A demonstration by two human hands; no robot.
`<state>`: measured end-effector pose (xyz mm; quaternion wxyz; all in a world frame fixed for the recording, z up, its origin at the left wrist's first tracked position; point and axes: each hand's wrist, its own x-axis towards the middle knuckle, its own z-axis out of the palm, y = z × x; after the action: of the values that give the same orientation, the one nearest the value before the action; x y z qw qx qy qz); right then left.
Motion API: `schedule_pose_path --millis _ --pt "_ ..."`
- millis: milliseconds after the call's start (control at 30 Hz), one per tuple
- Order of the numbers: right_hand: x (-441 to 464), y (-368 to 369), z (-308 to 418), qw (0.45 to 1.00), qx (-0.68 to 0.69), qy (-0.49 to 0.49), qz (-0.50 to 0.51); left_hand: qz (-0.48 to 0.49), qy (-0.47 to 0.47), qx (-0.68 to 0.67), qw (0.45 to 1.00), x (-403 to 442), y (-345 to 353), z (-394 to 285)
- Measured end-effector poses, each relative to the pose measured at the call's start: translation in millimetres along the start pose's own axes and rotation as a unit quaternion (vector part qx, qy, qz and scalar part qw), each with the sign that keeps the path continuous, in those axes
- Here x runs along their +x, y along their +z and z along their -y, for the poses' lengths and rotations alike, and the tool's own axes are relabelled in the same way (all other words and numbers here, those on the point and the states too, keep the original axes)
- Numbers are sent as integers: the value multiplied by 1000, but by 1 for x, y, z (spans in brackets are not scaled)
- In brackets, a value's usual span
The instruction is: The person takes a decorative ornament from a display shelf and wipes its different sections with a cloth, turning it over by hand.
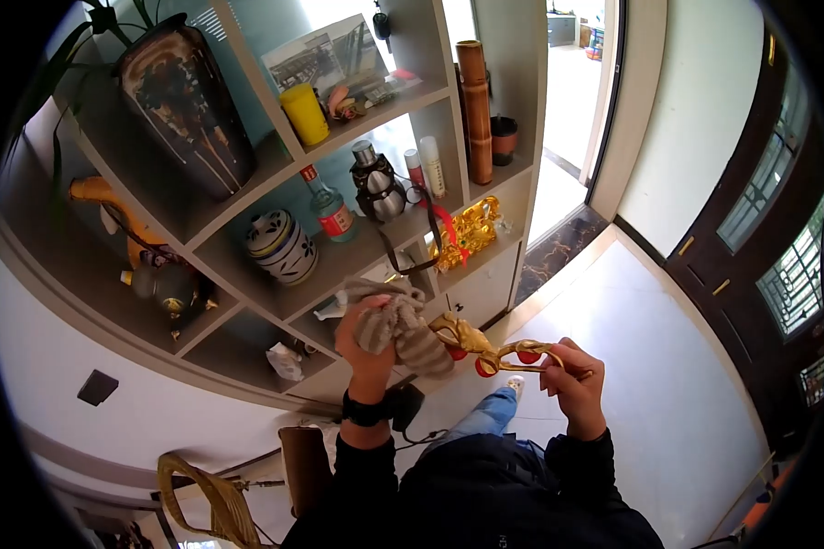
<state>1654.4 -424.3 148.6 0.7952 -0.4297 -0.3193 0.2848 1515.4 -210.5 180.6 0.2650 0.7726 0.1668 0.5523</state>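
My left hand (364, 352) is closed around a striped beige-and-grey cloth (395, 322). The cloth hangs down against the near end of a shiny gold ornament (462, 335) with red round pieces on it. At the ornament's other end, the fingers of my right hand (577, 389) pinch its slim gold part. I hold the ornament in the air, in front of the shelf unit. Its exact kind I cannot make out, and the cloth may cover part of its left end.
The shelf unit (330, 145) holds a dark vase (185, 105), a lidded jar (282, 247), a glass bottle (331, 212), a bamboo tube (475, 114) and another gold ornament (467, 236). A dark strap (407, 265) hangs over a shelf edge. Dark doors (751, 197) stand at right.
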Motion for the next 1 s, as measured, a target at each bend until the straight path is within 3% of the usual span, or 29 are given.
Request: schedule_pose_path --millis 67,100,133,167,200,367,467,533,567,600,667,733,767,800,867,933,1000 --pt "-3 0 2 999 -20 -23 13 -145 -78 -85 983 -1 0 0" --pt "-5 -1 4 999 -20 -23 12 -144 -78 -85 983 1 -5 5" --pt "-8 -2 7 999 -9 -31 -5 -123 -15 85 989 4 -16 13" --pt "-10 -4 9 999 1 -41 -22 -99 50 251 962 6 -19 19" --pt "-10 -7 10 999 0 -44 -25 -98 53 248 962 5 -16 21" --pt "-14 -12 11 997 12 -53 -54 -11 -82 30 996 -18 -4 24" --pt "-16 -10 14 996 -2 -71 -48 20 -25 -31 999 6 13 -23" --pt "-18 -12 19 995 -8 -90 -46 174 36 -110 978 7 16 -23" --pt "-20 -15 23 993 -25 -97 -57 189 -11 -158 969 6 16 -22" --pt "-21 -17 24 991 -43 -105 -68 193 -11 -161 968 5 15 -22" --pt "-21 -18 24 987 -73 -108 -89 207 75 -64 973 6 14 -20" --pt "-22 -19 26 988 -77 -107 -82 216 43 -96 971 -2 16 -9" --pt "-22 -18 28 987 -79 -109 -83 185 -112 -194 957 -9 17 -3" --pt "-23 -16 30 986 -96 -110 -78 148 -264 -286 909 -12 19 3" --pt "-22 -13 31 985 -113 -110 -72 137 -260 -344 892 -11 26 9" --pt "-20 -11 31 981 -136 -115 -75 76 -385 -430 813 -12 33 11" --pt "-16 -10 30 985 -117 -99 -82 72 -371 -454 807 -13 36 14"
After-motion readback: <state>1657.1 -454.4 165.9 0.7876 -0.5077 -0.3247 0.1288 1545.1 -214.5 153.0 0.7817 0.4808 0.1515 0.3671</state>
